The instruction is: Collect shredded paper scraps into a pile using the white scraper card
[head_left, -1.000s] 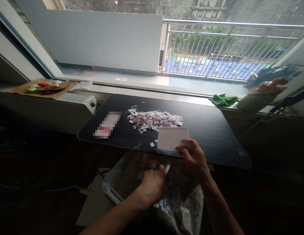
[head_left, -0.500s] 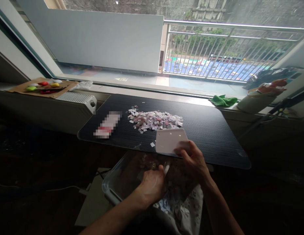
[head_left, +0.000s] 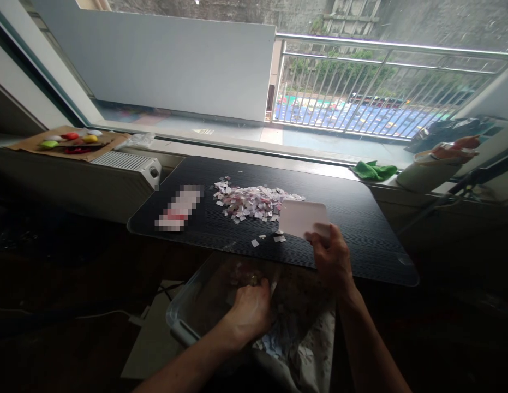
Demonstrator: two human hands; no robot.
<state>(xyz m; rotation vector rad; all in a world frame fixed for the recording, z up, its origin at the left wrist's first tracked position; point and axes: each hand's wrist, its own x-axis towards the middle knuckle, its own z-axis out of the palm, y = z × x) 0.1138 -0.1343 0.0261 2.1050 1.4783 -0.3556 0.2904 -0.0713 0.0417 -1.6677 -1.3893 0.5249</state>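
Note:
My right hand (head_left: pixel 333 256) grips a thin white rectangular plate (head_left: pixel 300 215) by its lower right corner. The plate is tilted over the near right side of a heap of small cut paper pieces (head_left: pixel 249 201) on the dark table. A few loose pieces (head_left: pixel 255 243) lie left of the plate. Below the table's front edge, my left hand (head_left: pixel 251 308) is closed over a clear plastic bin (head_left: pixel 184 327). A pale strip (head_left: pixel 274 281) shows by its thumb, but what the fingers hold is hidden. More paper scraps (head_left: pixel 272 345) lie beneath that hand, beside a pale cloth (head_left: pixel 319 349).
A pale, pixelated strip (head_left: pixel 180 208) lies at the left of the dark table (head_left: pixel 347 218). Behind are a radiator (head_left: pixel 125 162), brown cardboard (head_left: pixel 30 143) with coloured items, a green cloth (head_left: pixel 373 170) and a white container (head_left: pixel 421 172) by the window.
My right hand has moved the plate right and away from me, tilting it; several loose paper pieces now show near its lower left corner. My left hand has shifted slightly left.

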